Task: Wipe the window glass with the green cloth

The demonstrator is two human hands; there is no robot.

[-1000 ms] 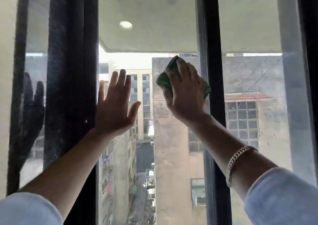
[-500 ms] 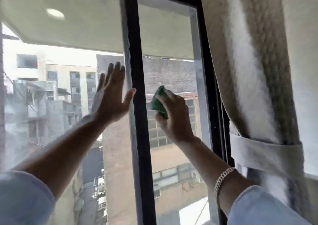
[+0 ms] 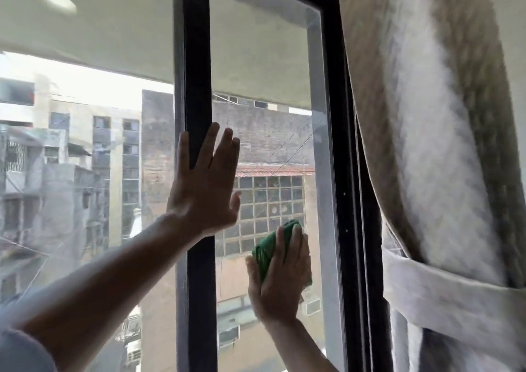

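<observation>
Daylit right-hand window glass (image 3: 270,144) is now being wiped lower down, green cloth (image 3: 266,250) apparently pressed flat under right hand (image 3: 280,277); left hand (image 3: 203,189), fingers spread wide, is braced across the black mullion (image 3: 196,58).

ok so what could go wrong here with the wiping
1. The left hand is spread flat across the black frame bar and onto the glass, so it may leave fresh prints on the pane.
2. The right hand presses the green cloth low on the pane; the top near the frame might get missed.
3. The tied curtain hangs close to that edge and could brush the damp glass.
</observation>
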